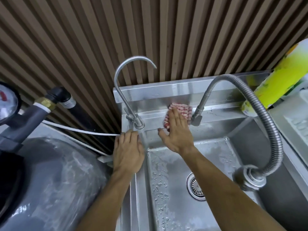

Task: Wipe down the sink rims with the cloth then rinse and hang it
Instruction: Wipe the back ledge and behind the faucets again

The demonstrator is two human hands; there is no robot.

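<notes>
A red-and-white checked cloth (181, 111) lies on the back rim (153, 116) of the steel sink, between the two taps. My right hand (176, 132) presses flat on the cloth, fingers spread over it. On the sink's left rim rests my left hand (128, 150), palm down with nothing in it, just in front of the thin gooseneck tap (122, 90). Water drops cover the sink basin (168, 172), and the drain strainer (195, 187) sits in its middle.
A flexible corrugated tap hose (260, 107) arcs over the basin's right side. A yellow-green bottle (280, 77) stands at the back right beside a white rack (298, 127). A grey tank (50, 177) with pipe fittings and a white tube (80, 130) fills the left.
</notes>
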